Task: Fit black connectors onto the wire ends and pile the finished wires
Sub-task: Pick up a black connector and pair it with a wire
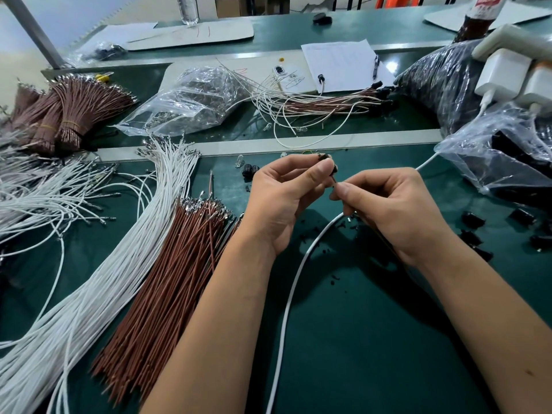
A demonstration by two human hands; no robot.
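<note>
Over the dark green work surface point(373, 339) my left hand point(280, 198) pinches a small black plastic connector point(327, 159) while my right hand point(391, 210) pinches a thin brown wire point(336, 181) touching it; I judge seating comes next, needing a straight push.

No text can be read with certainty. The bottle point(478, 16) at the far right carries a red and white label point(485, 3), but its characters are too blurred to read. The paper sheet point(343, 62) under the pen shows only faint lines, and the paper point(191, 32) at the back bears red marks, not letters.
</note>
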